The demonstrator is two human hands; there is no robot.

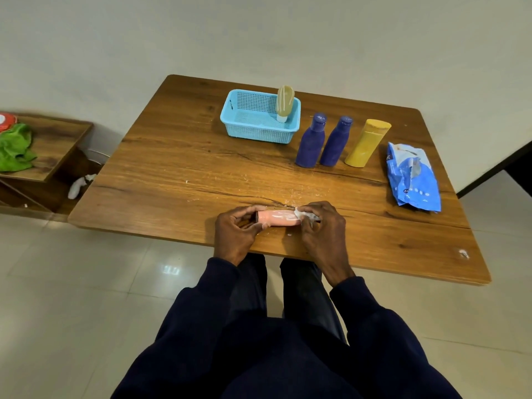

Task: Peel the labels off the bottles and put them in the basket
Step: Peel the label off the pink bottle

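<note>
Wooden table [178, 156] bears a blue basket [230, 120] holding one olive bottle [284, 103], a row of three bottles [335, 142], and a blue packet [414, 180]. At the near edge, the left hand [236, 231] grips the pink bottle [277, 218] while the right hand [322, 226] pinches its label [306, 215].

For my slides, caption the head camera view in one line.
Left hand steadies a pink bottle while the right hand pinches its label; blue basket stands behind.
</note>
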